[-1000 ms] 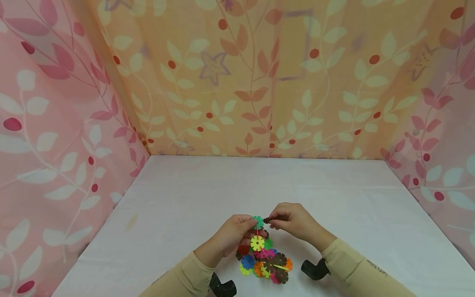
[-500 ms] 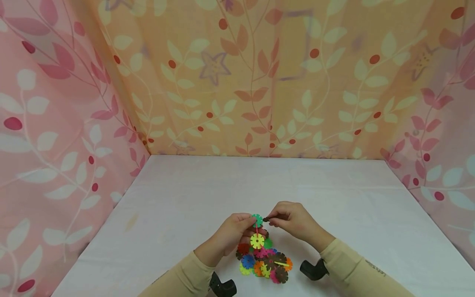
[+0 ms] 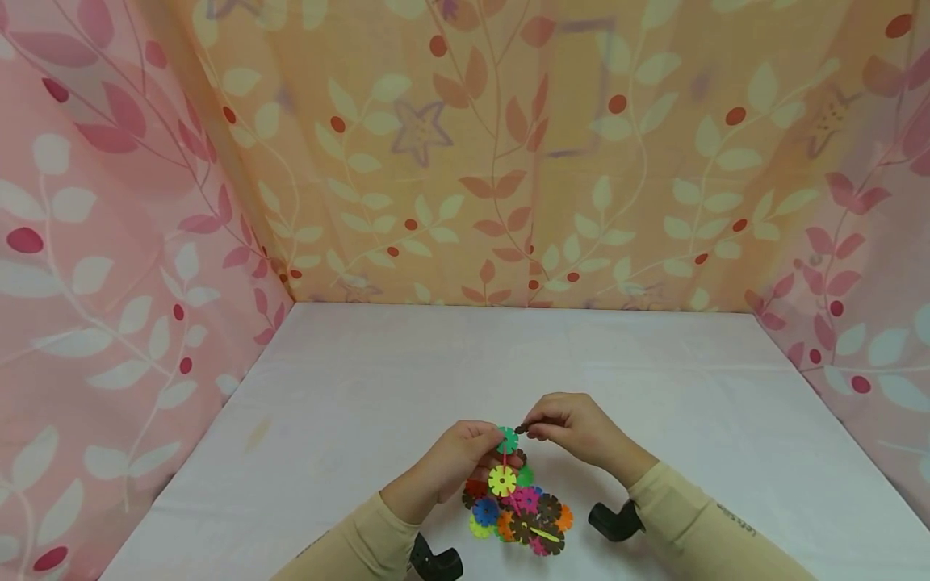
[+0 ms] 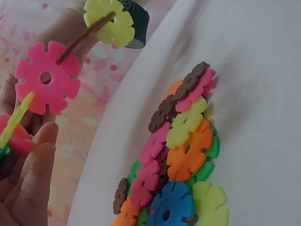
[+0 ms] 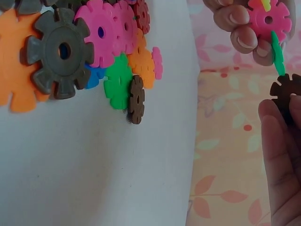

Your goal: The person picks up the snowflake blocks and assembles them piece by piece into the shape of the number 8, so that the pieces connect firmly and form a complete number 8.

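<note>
My left hand [image 3: 465, 450] grips a chain of notched plastic snowflake discs, slotted edge to edge. Its top link is a green disc [image 5: 278, 55], and a pink disc [image 4: 57, 90] and a yellow disc [image 4: 121, 29] hang lower. In my right hand [image 3: 577, 428], thumb and fingertips pinch a brown disc [image 5: 282, 92]. The brown disc's notched rim is right at the green disc's edge in the right wrist view. Below both hands, a pile of loose discs in many colours lies on the white table, partly hidden by the hanging chain in the head view.
The white table [image 3: 378, 355] spreads around the hands, with patterned cloth walls [image 3: 508, 161] behind and at both sides. A black wrist-worn piece [image 3: 613, 524] sits by the right sleeve, another black piece [image 3: 437, 561] by the left sleeve.
The left hand and the green disc have dipped slightly and shifted a little right. The chain's lower links have swung over the pile. The right hand keeps pinching the brown disc, nearly still.
</note>
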A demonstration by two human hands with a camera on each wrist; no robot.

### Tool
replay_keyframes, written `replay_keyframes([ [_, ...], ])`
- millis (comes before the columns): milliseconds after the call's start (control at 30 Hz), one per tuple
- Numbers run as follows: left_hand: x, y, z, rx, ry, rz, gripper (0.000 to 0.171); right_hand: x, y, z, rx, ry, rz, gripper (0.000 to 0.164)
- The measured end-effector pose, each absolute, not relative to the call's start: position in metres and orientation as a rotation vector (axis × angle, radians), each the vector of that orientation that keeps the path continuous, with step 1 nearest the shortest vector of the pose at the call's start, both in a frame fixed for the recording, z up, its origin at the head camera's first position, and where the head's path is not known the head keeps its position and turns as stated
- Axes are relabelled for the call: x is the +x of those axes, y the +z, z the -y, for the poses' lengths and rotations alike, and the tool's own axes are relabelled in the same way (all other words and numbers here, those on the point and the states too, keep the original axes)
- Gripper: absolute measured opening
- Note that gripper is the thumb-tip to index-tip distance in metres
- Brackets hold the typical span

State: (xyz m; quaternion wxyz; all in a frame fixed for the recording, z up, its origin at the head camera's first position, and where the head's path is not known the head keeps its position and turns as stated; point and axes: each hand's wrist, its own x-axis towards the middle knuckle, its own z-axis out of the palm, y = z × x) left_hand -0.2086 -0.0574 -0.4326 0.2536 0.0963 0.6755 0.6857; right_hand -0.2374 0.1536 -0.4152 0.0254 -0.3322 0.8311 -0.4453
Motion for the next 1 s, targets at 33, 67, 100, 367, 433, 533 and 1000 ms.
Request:
replay_keyframes([
  [33, -0.209, -0.433, 0.057, 0.265, 1.855, -1.845, 0.038, -0.238, -0.415, -0.154, -1.041, -1.382, -2.555, 0.009],
  [67, -0.209, -0.433, 0.057, 0.267, 1.849, -1.857, 0.038, -0.239, -0.415, -0.155, -1.054, -1.393, -2.532, 0.008],
  [100, -0.209, -0.434, 0.057, 0.268, 1.847, -1.861, 0.037, -0.24, -0.415, -0.155, -1.073, -1.398, -2.509, 0.008],
  [367, -0.21, -0.44, 0.056, 0.286, 1.877, -1.803, 0.039, -0.245, -0.414, -0.156, -1.14, -1.367, -2.452, 0.008],
  [433, -0.211, -0.44, 0.056, 0.284, 1.879, -1.801, 0.039, -0.245, -0.415, -0.156, -1.107, -1.369, -2.453, 0.008],
  [533, -0.211, -0.44, 0.056, 0.282, 1.889, -1.792, 0.039, -0.243, -0.416, -0.155, -1.067, -1.376, -2.448, 0.009],
  [1000, -0.205, -0.439, 0.046, 0.186, 1.962, -1.808, 0.031, -0.243, -0.421, -0.153, -1.329, -1.337, -2.501, 0.008],
])
